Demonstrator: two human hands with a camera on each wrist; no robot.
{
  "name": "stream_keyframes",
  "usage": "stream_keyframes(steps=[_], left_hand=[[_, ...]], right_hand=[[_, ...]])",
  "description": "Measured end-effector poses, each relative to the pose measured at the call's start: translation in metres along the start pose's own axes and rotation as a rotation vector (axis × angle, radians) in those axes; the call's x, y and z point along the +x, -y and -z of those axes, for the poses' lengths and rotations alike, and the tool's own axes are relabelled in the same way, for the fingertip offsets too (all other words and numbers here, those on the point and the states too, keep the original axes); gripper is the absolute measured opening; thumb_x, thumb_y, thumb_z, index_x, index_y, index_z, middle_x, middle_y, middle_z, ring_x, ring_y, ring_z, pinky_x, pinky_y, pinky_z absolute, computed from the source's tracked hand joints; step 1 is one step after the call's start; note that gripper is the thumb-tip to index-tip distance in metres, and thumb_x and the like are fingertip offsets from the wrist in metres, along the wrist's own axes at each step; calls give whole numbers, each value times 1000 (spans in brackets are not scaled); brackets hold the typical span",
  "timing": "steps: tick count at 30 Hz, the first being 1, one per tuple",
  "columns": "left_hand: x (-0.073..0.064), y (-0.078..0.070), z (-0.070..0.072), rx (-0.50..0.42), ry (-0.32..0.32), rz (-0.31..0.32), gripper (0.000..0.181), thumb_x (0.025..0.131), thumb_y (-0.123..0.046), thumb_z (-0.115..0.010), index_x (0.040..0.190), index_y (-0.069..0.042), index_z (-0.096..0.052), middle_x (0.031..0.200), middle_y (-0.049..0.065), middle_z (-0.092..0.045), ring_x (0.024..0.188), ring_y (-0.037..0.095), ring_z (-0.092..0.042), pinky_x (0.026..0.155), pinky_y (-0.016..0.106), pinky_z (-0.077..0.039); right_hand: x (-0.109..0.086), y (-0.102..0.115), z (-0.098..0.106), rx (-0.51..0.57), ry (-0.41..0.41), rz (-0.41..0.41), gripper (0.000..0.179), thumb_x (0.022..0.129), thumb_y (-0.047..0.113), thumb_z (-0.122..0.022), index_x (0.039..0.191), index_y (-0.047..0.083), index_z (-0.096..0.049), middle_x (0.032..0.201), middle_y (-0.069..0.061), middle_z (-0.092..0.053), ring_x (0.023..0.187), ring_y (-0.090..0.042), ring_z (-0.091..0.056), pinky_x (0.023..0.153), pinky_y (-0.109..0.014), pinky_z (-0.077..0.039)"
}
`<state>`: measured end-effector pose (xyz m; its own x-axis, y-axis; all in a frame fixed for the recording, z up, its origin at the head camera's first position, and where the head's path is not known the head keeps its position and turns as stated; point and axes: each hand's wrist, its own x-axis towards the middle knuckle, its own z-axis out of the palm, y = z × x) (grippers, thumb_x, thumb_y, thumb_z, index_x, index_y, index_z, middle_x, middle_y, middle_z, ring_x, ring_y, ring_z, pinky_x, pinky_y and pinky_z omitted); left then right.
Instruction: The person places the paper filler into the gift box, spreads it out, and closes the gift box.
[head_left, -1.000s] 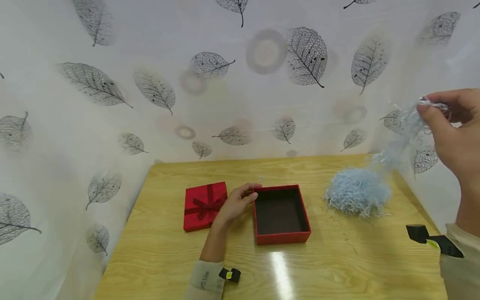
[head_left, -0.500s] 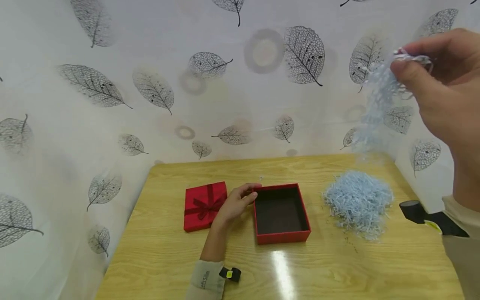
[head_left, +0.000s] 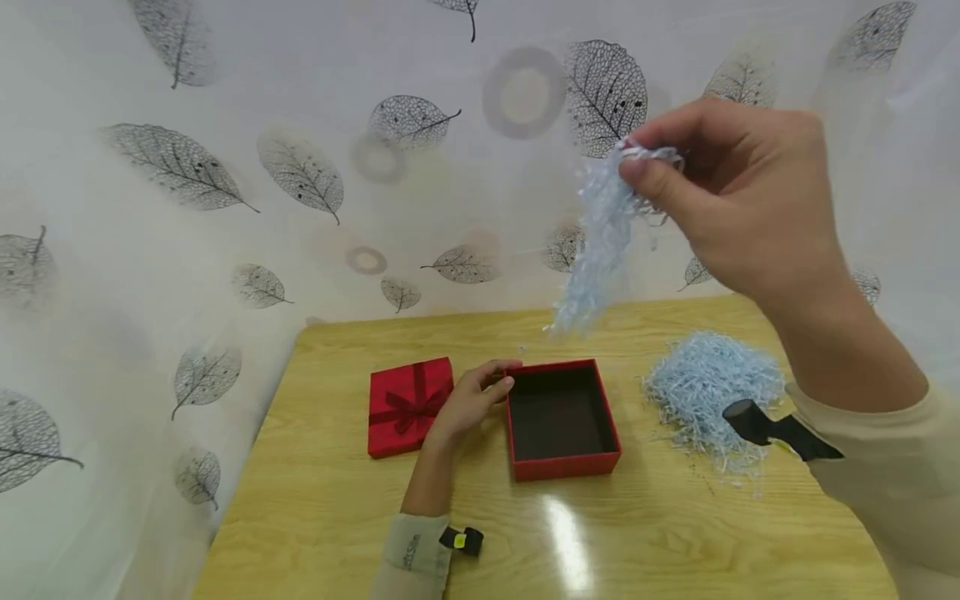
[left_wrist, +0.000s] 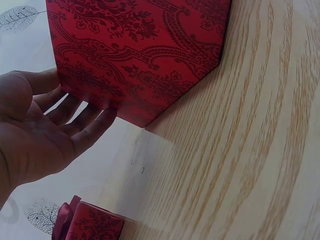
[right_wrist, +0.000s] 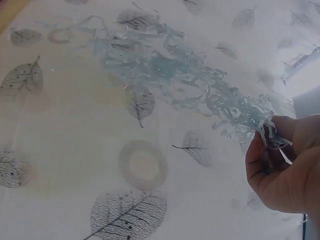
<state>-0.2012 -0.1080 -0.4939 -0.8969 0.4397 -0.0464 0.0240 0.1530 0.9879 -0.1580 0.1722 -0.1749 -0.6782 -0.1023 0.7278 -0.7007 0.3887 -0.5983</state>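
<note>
The loose bunch of thin, pale blue shreds [head_left: 602,237] hangs in the air, its upper end pinched by the right hand [head_left: 750,196]. On the yellowish wooden table [head_left: 322,533], the left hand [head_left: 468,404] clasps a corner of the open, square, red patterned box [head_left: 566,468]. A similar shredded heap [head_left: 712,387] lies to its right.

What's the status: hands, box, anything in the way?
Right hand pinches light-blue shreds, raised, ends hanging. Left hand touches red box, left side. Box open, no shreds visible inside. Nothing seen covering its opening.
</note>
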Motion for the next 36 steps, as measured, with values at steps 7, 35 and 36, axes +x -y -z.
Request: stream_keyframes(steps=[7,35,36], left_hand=[[4,3,1,-21,13,-5,40,110,-16,-59,149,-7,-59,151,11,-55,135,31,-54,111,51,-51],[3,0,-2,-54,-20,1,36,109,-11,-59,144,-3,-63,136,16,-66,123,26,-62,104,40,-57],[3,0,-2,-54,-18,-4,36,109,-10,-59,144,-3,-63,137,15,-66,123,25,-63,104,40,-57]], right_hand=[[-24,-22,-37,-36,179,-116,10,96,8,-79,106,8,-81,90,4,-76,66,-13,-63,54,-20,-42],[-157,-144,-124,-48,598,-307,13,99,13,-77,112,10,-77,103,-1,-75,85,-12,-69,74,-30,-60],[-159,-147,-126,-48,613,-313,15,99,14,-77,113,9,-77,104,-2,-75,87,-13,-69,75,-30,-60]])
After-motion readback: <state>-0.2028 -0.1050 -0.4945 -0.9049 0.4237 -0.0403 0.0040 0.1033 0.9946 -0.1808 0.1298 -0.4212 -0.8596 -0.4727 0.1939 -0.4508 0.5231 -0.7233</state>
